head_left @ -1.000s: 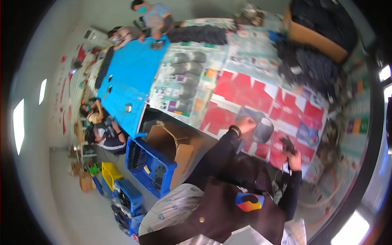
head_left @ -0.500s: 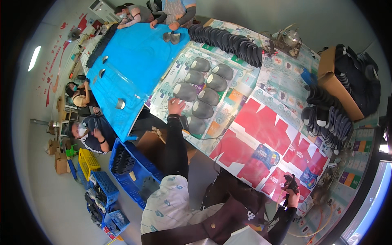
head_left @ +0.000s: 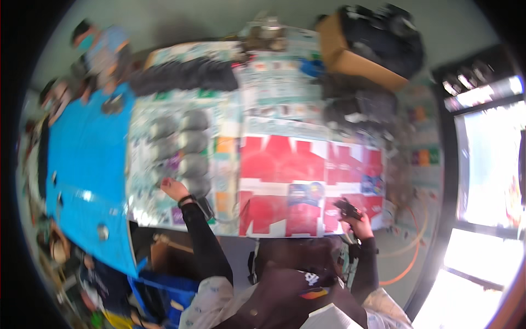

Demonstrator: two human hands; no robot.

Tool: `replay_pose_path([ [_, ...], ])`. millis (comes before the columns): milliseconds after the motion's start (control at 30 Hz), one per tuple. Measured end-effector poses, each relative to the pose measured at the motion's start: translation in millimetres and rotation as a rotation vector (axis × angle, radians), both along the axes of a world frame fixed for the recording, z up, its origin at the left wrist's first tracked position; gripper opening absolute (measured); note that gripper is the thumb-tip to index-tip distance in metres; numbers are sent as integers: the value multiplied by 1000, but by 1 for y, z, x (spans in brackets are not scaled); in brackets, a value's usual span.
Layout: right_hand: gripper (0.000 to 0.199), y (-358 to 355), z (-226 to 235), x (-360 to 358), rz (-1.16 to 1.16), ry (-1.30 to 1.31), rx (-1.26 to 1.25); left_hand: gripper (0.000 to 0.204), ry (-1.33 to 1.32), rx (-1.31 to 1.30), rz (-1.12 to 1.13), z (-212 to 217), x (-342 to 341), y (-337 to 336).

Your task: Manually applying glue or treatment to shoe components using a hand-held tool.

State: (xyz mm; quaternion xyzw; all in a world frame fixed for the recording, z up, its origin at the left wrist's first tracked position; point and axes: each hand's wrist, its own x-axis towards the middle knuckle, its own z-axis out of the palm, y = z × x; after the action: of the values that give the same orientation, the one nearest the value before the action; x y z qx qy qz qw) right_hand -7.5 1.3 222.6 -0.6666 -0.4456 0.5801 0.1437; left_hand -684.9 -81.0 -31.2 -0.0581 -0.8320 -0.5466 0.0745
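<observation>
My left hand reaches out over the table at the near end of two rows of grey round parts that lie on printed paper sheets. It touches or hovers by the nearest grey part; the blur hides whether it grips it. My right hand is held near the table's front edge, closed around a small black tool. Red printed sheets cover the table between both hands.
A blue sheet covers the table's left part, with other people working at its far end. A row of dark parts lies at the back. A cardboard box with black items stands back right. Blue crates sit below left.
The view has swung round and steadied. My left hand has drawn back along the grey parts toward the near end of the rows. My right hand still holds the black tool.
</observation>
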Motion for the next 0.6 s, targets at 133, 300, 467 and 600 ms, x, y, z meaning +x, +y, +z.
replay_pose_path([
  [133,34,-5,-14,6,-112,197,126,21,-60,89,-747,61,210,157],
  [300,37,-34,10,25,-174,107,54,36,-57,48,-1399,129,380,319],
  [467,33,-83,38,54,-269,33,33,48,508,38,-1429,181,458,412],
  [600,27,-118,43,65,-381,0,41,37,811,-65,-1485,194,480,457],
])
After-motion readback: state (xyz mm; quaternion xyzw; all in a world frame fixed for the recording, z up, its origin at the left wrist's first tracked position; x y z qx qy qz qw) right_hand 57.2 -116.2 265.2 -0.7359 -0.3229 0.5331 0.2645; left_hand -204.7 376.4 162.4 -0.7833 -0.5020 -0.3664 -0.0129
